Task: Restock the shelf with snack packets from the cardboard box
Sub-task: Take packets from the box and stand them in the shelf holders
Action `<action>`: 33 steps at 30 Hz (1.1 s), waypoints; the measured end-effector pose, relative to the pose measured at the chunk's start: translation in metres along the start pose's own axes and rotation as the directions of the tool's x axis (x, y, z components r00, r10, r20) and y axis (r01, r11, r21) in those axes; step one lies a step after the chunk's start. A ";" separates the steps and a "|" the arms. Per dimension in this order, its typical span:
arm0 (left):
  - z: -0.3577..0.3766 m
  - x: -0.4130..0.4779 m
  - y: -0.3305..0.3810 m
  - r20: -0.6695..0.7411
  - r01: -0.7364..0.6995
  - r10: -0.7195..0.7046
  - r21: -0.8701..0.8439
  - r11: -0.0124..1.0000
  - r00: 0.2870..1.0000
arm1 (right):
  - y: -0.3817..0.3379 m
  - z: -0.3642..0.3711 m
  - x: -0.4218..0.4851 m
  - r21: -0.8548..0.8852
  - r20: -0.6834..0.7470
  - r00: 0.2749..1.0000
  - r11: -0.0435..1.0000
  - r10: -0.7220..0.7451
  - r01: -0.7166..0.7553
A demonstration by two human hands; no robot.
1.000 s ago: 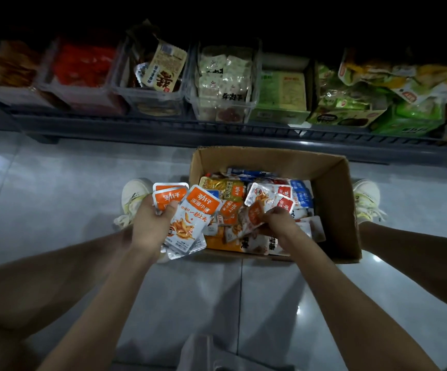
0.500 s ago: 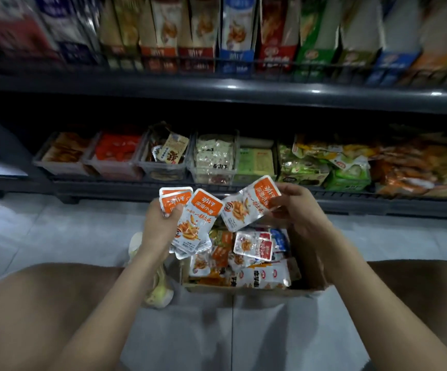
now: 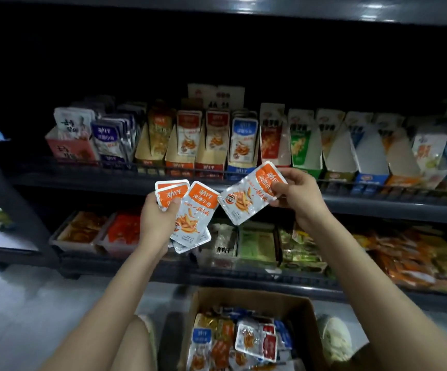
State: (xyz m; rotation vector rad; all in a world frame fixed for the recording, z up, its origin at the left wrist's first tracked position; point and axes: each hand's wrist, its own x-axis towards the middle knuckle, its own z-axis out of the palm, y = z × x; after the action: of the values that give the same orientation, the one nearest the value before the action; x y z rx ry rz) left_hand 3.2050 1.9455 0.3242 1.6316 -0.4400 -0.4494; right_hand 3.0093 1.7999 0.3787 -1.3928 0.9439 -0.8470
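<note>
right hand (image 3: 296, 195) pinching orange packet (image 3: 249, 195), long axis tilted up-right

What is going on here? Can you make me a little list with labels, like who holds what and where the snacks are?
left hand: left hand holds a fanned bunch of orange-topped packets
right hand: right hand pinches a single orange-topped packet by its top end
box: cardboard box on the floor, below the hands, with mixed packets inside
upper shelf: upper shelf carries upright display cartons; two orange cartons hold packets with the same orange top
lower shelf: trays of other snacks
placed yet: no, both bunches are in front of the shelf
</note>
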 end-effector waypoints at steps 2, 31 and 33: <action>0.003 0.013 0.010 -0.011 -0.018 0.018 -0.010 1.000 1.000 | -0.013 0.009 0.016 -0.007 -0.016 0.999 1.000 -0.029 0.029; -0.012 0.152 0.047 -0.210 -0.133 0.104 -0.128 0.983 0.972 | -0.044 0.163 0.186 -0.381 -0.030 0.949 0.881 -0.313 0.279; -0.018 0.156 0.046 -0.222 -0.131 0.101 -0.124 0.984 0.970 | -0.041 0.175 0.193 -0.527 0.015 0.926 0.785 -0.376 0.327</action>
State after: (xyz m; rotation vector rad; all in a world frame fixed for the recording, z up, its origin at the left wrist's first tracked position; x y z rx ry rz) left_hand 3.3456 1.8736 0.3668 1.4923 -0.3317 -0.2071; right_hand 3.2497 1.6942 0.4035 -2.0685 1.0464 -0.9794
